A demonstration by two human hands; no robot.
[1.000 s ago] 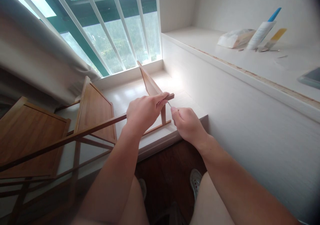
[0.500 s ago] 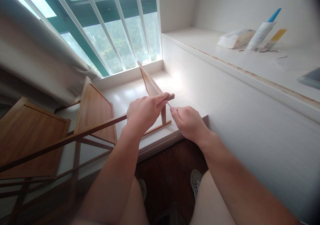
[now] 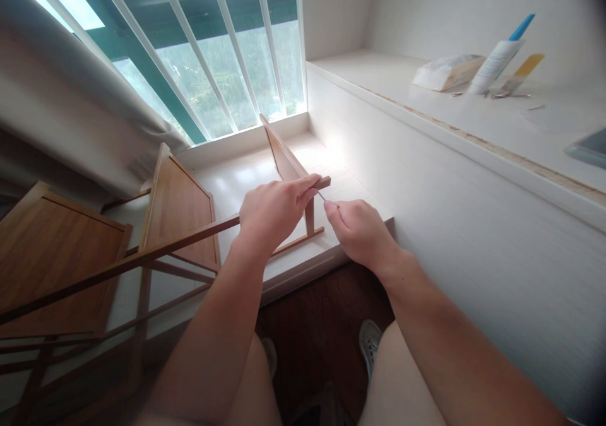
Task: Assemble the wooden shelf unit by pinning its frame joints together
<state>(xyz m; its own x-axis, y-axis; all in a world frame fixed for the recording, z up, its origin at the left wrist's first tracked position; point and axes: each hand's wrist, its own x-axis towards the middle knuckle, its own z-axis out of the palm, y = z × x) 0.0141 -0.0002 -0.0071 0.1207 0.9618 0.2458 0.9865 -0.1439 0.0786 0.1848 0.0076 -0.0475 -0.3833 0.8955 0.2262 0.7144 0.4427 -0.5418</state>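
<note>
My left hand [image 3: 274, 208] is wrapped over a long wooden rail [image 3: 199, 232] near its right end, which sticks out beyond my fingers. This rail belongs to a brown wooden frame with panels, like a shelf unit lying on its side. My right hand [image 3: 357, 225] is closed on a thin metal rod [image 3: 321, 195], its thumb on top. The rod's far tip meets the rail close to my left fingertips; whatever part lies inside my right fist is hidden. Just behind my hands stands a slanted wooden panel [image 3: 284, 151].
Wooden panels [image 3: 182, 208] extend leftward beside a curtain [image 3: 71, 98]. A barred window [image 3: 222, 66] is ahead. On the right-hand white ledge [image 3: 379, 76] lie a plastic bag [image 3: 442, 74], a white tube [image 3: 495, 66] with a blue tip, a yellow-handled brush [image 3: 523, 72] and small metal pieces.
My right hand has shifted very slightly to the right, and a little more of the thin metal rod shows. My left hand and the wooden frame stay in place.
</note>
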